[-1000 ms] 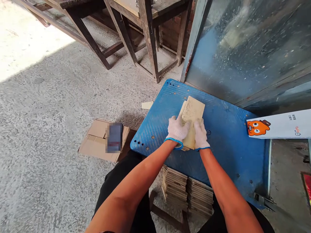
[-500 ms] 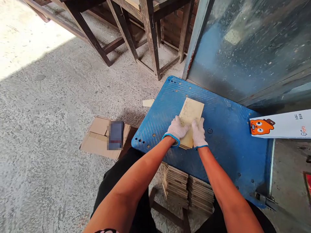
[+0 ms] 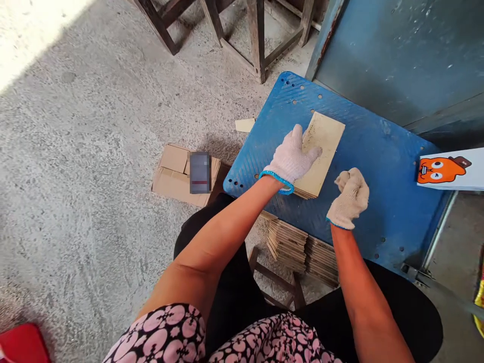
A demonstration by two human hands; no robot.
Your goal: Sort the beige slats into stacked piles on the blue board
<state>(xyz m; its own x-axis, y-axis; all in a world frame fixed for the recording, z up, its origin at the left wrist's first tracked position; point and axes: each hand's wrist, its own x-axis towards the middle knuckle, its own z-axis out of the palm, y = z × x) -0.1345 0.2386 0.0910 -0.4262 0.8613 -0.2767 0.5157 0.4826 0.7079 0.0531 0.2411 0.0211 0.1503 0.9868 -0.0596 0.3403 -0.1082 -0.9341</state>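
Note:
A stack of thin, pale yellow rectangular boards (image 3: 325, 138) lies on the blue plastic tabletop (image 3: 393, 166). My left hand (image 3: 293, 156), in a white knit glove with a blue cuff, rests against the stack's left side. Its thumb stretches over the top board and its fingers are apart. Off to the right of the boards, clear of them, my gloved right hand (image 3: 350, 196) hovers over the blue surface with its fingers curled in. Nothing shows in it.
Stacked thin boards (image 3: 289, 247) stand below the table's near edge. On the left, a flattened cardboard box (image 3: 172, 176) carries a dark, partly blurred flat object (image 3: 199, 174). A white box with an orange cartoon (image 3: 440, 171) lies at the right. Wooden stool legs (image 3: 257, 45) stand behind.
My right hand has left the stack, moved right and curled. The left hand has spread its fingers along the stack's left side. The view has tilted down, showing the printed clothing.

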